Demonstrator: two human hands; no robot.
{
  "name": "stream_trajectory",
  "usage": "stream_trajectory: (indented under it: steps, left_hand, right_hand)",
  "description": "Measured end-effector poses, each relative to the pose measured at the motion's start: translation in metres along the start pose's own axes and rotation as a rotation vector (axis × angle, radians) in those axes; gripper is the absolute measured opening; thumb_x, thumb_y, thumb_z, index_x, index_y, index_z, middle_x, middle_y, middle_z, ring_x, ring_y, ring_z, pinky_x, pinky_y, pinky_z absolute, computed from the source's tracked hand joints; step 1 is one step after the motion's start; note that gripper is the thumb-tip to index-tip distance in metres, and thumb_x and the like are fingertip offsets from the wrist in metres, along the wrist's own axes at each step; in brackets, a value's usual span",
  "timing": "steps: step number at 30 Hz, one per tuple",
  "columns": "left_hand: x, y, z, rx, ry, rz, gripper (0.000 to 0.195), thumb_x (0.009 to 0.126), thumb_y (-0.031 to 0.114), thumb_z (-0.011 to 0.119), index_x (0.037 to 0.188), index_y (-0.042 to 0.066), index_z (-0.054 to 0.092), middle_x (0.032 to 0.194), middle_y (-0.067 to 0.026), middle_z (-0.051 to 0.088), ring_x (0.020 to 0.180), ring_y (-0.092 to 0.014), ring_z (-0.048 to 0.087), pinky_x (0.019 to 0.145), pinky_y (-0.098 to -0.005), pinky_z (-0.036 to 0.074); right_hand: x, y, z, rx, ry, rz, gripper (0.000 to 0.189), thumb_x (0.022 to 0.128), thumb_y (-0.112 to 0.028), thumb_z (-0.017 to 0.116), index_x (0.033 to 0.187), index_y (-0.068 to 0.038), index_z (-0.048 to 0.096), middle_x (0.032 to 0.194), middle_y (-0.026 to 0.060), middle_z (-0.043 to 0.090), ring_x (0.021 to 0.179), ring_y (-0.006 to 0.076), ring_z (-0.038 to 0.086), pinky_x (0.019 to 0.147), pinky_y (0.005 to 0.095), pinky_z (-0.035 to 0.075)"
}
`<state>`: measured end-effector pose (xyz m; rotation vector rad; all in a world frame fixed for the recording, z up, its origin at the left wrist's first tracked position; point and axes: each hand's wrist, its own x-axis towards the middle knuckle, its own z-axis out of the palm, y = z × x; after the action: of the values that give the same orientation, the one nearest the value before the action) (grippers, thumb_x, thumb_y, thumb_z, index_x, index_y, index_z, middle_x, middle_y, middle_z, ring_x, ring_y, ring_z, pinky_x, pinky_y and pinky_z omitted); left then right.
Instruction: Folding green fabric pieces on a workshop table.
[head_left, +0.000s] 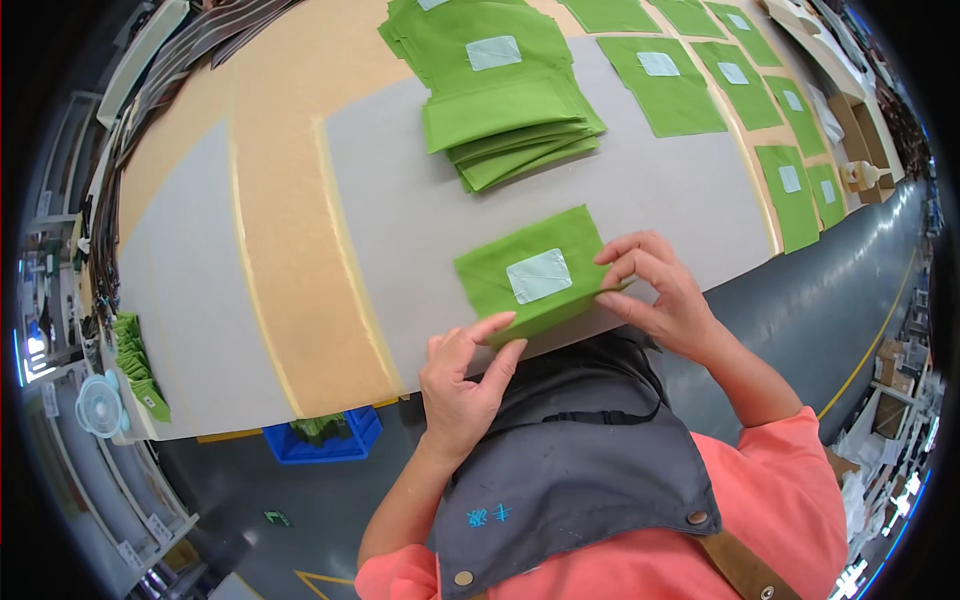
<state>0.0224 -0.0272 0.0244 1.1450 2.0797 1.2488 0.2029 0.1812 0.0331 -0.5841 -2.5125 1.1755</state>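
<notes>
A green fabric piece (480, 274) with a pale rectangular patch (538, 276) lies at the near edge of the table, its near edge lifted in a fold. My left hand (465, 375) pinches the near left corner between thumb and forefinger. At the near right corner, my right hand (660, 292) grips the raised edge with thumb and fingers. Beyond them rests a stack of similar green pieces (502, 112), the topmost bearing a pale patch. More green pieces (675, 97) with patches are spread flat at the right.
The table (277, 262) has tan and grey surface areas. A bottle (862, 175) and an open cardboard box (855, 127) are at its right end. On the left end are small green pieces (139, 367) and a light-blue fan (101, 405). A blue bin (322, 446) sits below the edge.
</notes>
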Motion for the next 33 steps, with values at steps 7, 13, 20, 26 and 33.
stream_trajectory:
  steps: [7, 13, 20, 26, 33]
  left_hand:
    - [0.039, 0.003, 0.000, -0.164, 0.084, -0.281, 0.036, 0.091, 0.010, 0.079, 0.126, 0.005, 0.070, 0.091, 0.0015, 0.066, 0.084, -0.006, 0.059, 0.075, -0.0236, 0.045]
    - [0.054, -0.008, 0.005, -0.128, 0.078, -0.267, 0.036, 0.091, 0.008, 0.078, 0.126, 0.005, 0.069, 0.086, 0.0020, 0.066, 0.077, -0.005, 0.059, 0.065, -0.0218, 0.043]
    - [0.056, -0.014, 0.007, -0.037, 0.103, -0.222, 0.039, 0.091, 0.006, 0.077, 0.128, 0.004, 0.067, 0.087, 0.0003, 0.064, 0.074, -0.006, 0.058, 0.063, -0.0222, 0.045]
    - [0.057, -0.016, 0.007, 0.012, 0.088, -0.215, 0.042, 0.090, 0.005, 0.076, 0.130, 0.004, 0.064, 0.085, -0.0016, 0.064, 0.073, -0.008, 0.058, 0.069, -0.0250, 0.050]
    - [0.061, -0.009, 0.007, 0.107, 0.080, -0.234, 0.046, 0.086, 0.007, 0.076, 0.131, 0.006, 0.064, 0.081, -0.0019, 0.063, 0.070, -0.010, 0.056, 0.069, -0.0277, 0.051]
  right_hand:
    - [0.039, 0.009, 0.015, 0.110, 0.083, 0.168, 0.018, 0.091, -0.018, 0.076, 0.097, -0.005, 0.064, 0.116, 0.0088, 0.066, 0.114, 0.0298, 0.058, 0.100, 0.0406, 0.044]
    - [0.046, 0.023, 0.024, -0.073, 0.113, 0.098, 0.017, 0.090, -0.017, 0.076, 0.096, -0.005, 0.064, 0.112, 0.0080, 0.065, 0.108, 0.0287, 0.058, 0.098, 0.0402, 0.042]
    - [0.048, 0.024, 0.029, -0.154, 0.141, 0.076, 0.018, 0.087, -0.016, 0.077, 0.093, -0.006, 0.064, 0.110, 0.0071, 0.064, 0.104, 0.0271, 0.058, 0.094, 0.0396, 0.041]
    - [0.049, 0.024, 0.032, -0.182, 0.141, 0.073, 0.018, 0.086, -0.016, 0.078, 0.092, -0.007, 0.063, 0.109, 0.0061, 0.064, 0.104, 0.0262, 0.058, 0.090, 0.0390, 0.040]
    - [0.049, 0.024, 0.033, -0.201, 0.146, 0.077, 0.018, 0.085, -0.016, 0.078, 0.090, -0.007, 0.063, 0.109, 0.0057, 0.064, 0.103, 0.0256, 0.057, 0.089, 0.0384, 0.039]
